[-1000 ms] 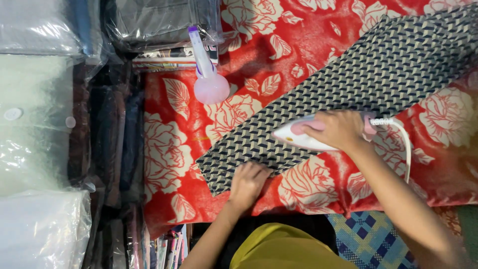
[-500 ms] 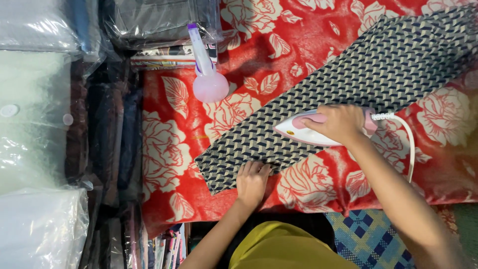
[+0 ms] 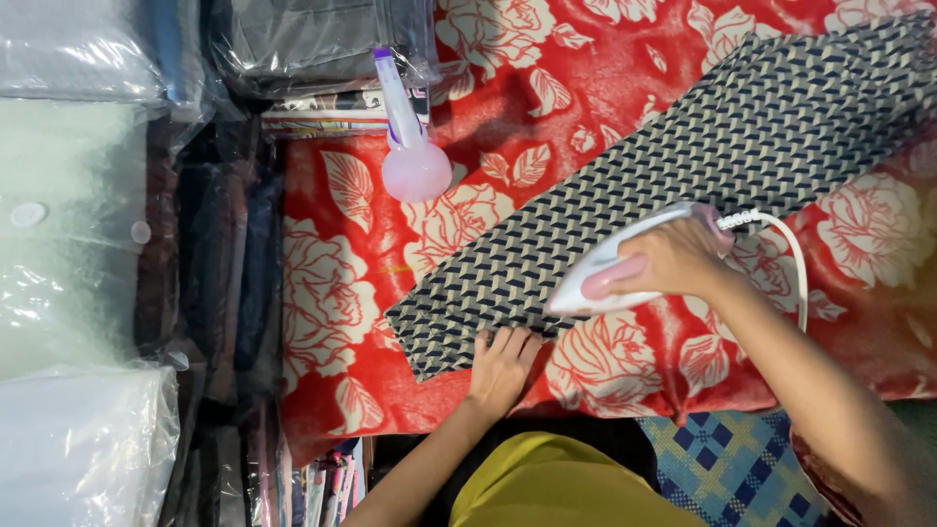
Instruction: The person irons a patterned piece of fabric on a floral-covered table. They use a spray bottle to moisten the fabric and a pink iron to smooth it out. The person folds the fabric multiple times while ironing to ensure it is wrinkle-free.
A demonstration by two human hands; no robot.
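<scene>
Both hands work the patterned cloth [image 3: 683,166]: right hand [image 3: 673,262] clamped around the iron [image 3: 610,278] upon it, left hand [image 3: 503,363] flat, fingers together, pinning its edge.

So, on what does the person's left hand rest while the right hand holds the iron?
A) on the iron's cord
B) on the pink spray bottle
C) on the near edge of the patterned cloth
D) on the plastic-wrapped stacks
C: the left hand lies flat on the near edge of the patterned cloth, beside the iron gripped by the right hand.
</scene>
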